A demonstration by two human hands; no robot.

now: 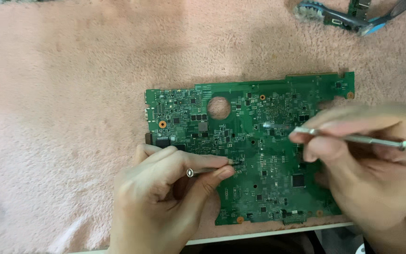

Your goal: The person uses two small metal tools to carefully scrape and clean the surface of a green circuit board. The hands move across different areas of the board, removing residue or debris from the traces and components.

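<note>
A green circuit board (pixel 240 117) with a round hole lies flat on a pink fuzzy mat (pixel 62 103). My left hand (pixel 165 193) pinches a short thin metal tool (pixel 203 171) between thumb and forefinger, its tip touching the board near the middle. My right hand (pixel 372 164) holds a longer slim metal tool (pixel 353 138) like a pen. Its blurred tip hovers over the board's middle right area. The right hand covers the board's lower right part.
At the top right corner lie a smaller green board piece (pixel 339 19) and a blue-handled tool (pixel 377 23). The table's white front edge (pixel 269 234) runs just below the board.
</note>
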